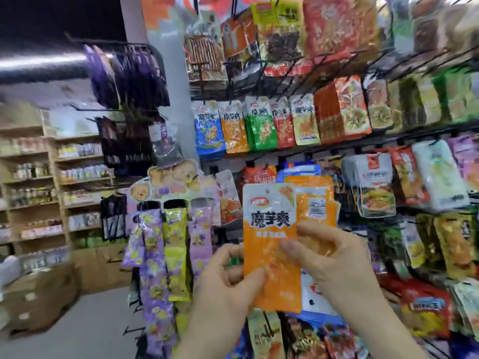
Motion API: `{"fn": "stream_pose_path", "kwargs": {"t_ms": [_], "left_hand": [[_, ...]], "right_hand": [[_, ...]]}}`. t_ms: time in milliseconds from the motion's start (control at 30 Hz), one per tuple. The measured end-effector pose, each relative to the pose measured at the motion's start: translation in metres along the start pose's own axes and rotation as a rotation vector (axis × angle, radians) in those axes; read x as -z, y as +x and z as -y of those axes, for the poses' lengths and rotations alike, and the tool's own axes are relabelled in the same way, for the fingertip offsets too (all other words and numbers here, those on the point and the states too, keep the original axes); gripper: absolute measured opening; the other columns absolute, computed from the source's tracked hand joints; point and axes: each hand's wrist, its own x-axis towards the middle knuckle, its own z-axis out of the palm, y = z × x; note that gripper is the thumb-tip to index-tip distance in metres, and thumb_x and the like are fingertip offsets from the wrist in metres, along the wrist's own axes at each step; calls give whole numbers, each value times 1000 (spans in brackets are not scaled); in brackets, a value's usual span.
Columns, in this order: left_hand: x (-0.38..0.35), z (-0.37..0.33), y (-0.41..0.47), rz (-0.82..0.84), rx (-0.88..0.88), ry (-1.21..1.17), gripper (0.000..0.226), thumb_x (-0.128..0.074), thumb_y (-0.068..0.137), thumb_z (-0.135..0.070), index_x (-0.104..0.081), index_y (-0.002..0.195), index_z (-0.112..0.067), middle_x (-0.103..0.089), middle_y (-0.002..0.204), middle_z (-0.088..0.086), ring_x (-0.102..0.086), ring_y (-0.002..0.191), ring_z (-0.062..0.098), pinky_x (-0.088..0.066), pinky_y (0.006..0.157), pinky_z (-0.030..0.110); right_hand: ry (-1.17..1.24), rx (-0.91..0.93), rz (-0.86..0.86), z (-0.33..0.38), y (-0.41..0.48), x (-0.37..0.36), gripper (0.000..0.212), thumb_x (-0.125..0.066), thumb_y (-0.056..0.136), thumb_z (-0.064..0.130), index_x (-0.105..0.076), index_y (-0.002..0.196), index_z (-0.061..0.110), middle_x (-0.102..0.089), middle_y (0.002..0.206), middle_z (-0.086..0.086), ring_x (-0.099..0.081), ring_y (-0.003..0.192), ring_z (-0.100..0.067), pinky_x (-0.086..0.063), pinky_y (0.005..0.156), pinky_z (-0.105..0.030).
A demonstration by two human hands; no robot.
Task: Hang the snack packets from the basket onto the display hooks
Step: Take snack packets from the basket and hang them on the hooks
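Note:
I hold an orange snack packet (269,244) with white top and dark lettering upright in front of the display rack. My left hand (228,283) pinches its lower left edge with thumb and fingers. My right hand (334,257) grips a stack of more orange and blue packets (315,200) just behind it, fingers across the front. Matching packets in blue, orange, green, red and yellow hang on a row of hooks (256,125) above. The basket is out of view.
The wire rack (404,136) with black hooks fills the right side, crowded with hanging packets. Purple and yellow strips (166,255) hang at left of my hands. Store shelves (51,182) and cardboard boxes (39,299) stand far left.

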Motion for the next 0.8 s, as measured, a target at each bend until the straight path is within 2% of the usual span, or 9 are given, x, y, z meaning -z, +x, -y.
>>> {"fn": "stream_pose_path", "kwargs": {"t_ms": [67,133,233,300,400,500,600,700,800], "left_hand": [[12,-4,17,21,-49,66,28,-75,66,-16,-56,84,-6,-69,63,5,-62,56,16,-50,51,22],[25,-15,41,-4,-115,122,32,-83,67,-24,-61,82,-8,-65,62,0,-57,55,13,-46,50,21],[33,-43,87,-42,-188,43,19,-76,78,-24,-70,91,-12,-73,82,5,-67,65,14,-56,56,30],[30,-60,113,-57,-232,16,18,-78,69,-29,-74,81,-15,-74,82,6,-69,69,17,-58,58,33],[21,-76,142,-46,-273,-50,12,-71,62,-24,-71,70,-15,-68,64,1,-65,55,11,-52,49,23],[9,-89,160,-7,-305,-22,8,-72,62,-21,-72,67,-14,-69,65,3,-64,55,13,-52,48,22],[-8,-99,180,-37,-339,59,18,-73,65,-22,-72,78,-10,-69,67,5,-63,51,15,-48,40,22],[-25,-108,203,-72,-359,109,29,-73,61,-28,-69,85,-12,-70,69,3,-65,57,18,-52,50,27],[-36,-119,237,-176,-433,163,14,-71,79,-21,-70,87,-10,-70,78,8,-64,71,24,-54,69,42]], "right_hand": [[-1,32,14,1,15,-17,14,-77,49,46,-73,61,40,-70,67,20,-60,56,7,-44,55,-8],[4,50,70,4,30,-27,12,-80,57,38,-70,59,31,-70,65,17,-59,56,8,-42,56,-8],[-11,67,107,9,53,-35,17,-81,56,37,-68,68,35,-70,84,11,-61,61,6,-43,53,-7],[0,89,126,12,68,-39,20,-82,56,34,-68,70,32,-71,82,2,-59,55,4,-42,49,-8],[-6,122,140,11,93,-37,25,-80,50,40,-68,71,33,-72,76,6,-60,56,2,-44,48,-12],[-30,152,150,10,120,-28,24,-77,47,47,-66,68,41,-72,81,12,-63,62,3,-45,51,-13],[-29,190,174,10,148,-18,19,-81,53,44,-63,55,47,-66,88,18,-62,71,8,-47,56,-9],[-41,227,184,10,180,-10,24,-83,62,42,-63,51,48,-62,89,23,-58,73,17,-45,60,-5],[-53,259,268,7,214,-5,10,-75,67,51,-70,69,43,-72,81,19,-65,72,7,-48,63,-11]]}}
